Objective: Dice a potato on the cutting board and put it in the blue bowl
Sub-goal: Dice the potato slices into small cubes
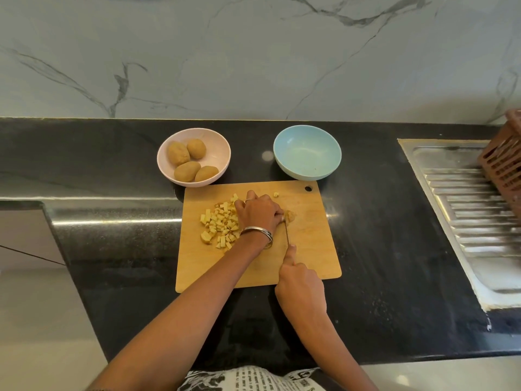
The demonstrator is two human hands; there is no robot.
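One wooden cutting board (310, 249) sits on the black bench (394, 249), with two bowls just behind it. The pink bowl (220, 148) holds four whole potatoes (187, 171); the blue bowl (307, 152) has no potato in it. The left hand (258, 213) curls its fingers over one last potato piece (290, 215) mid-board, and the right hand (300, 280) grips one knife (287, 232), blade down beside those fingers. A pile of diced cubes (220, 224), too many to count, lies left of the hands, plus one stray bit (276, 195) near the board's hole.
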